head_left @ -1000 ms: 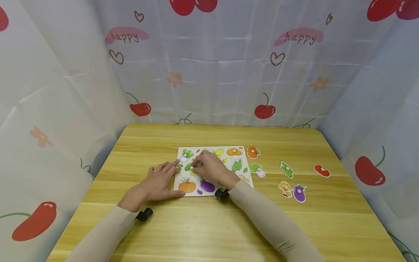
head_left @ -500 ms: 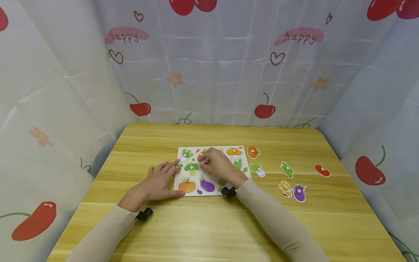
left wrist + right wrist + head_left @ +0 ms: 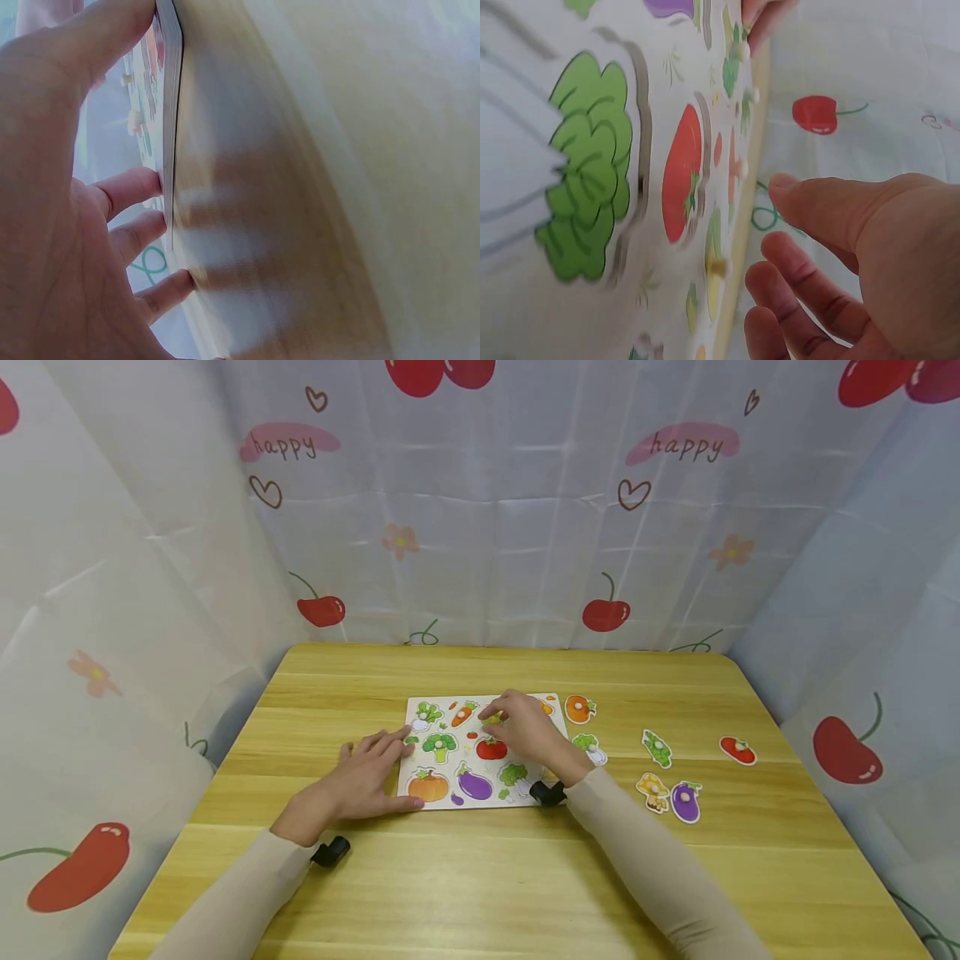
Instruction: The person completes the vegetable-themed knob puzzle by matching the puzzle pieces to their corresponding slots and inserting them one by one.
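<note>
A white wooden vegetable puzzle board (image 3: 411, 764) lies on the table. My left hand (image 3: 362, 785) rests at its left edge with fingers spread; in the left wrist view the thumb and fingertips are right at the board's side. Over the board's upper right part hovers my right hand (image 3: 528, 731), thumb and fingers apart with nothing between them. Below its fingers are the corn piece (image 3: 713, 240) with a knob and the red tomato picture (image 3: 491, 749). Knobbed broccoli (image 3: 439, 745) and carrot (image 3: 462, 715) pieces sit in the board. The right hand hides part of the board.
Loose knobbed pieces lie right of the board: an orange pumpkin-like one (image 3: 580, 709), a bok choy (image 3: 589, 749), a green vegetable (image 3: 657, 749), a mushroom (image 3: 654, 792), an eggplant (image 3: 686, 802) and a tomato (image 3: 738, 752). A printed curtain (image 3: 517, 543) surrounds the table.
My right hand has left the broccoli knob and moved right, past the carrot to the corn, uncovering the tomato picture. The left hand has stayed in place.
</note>
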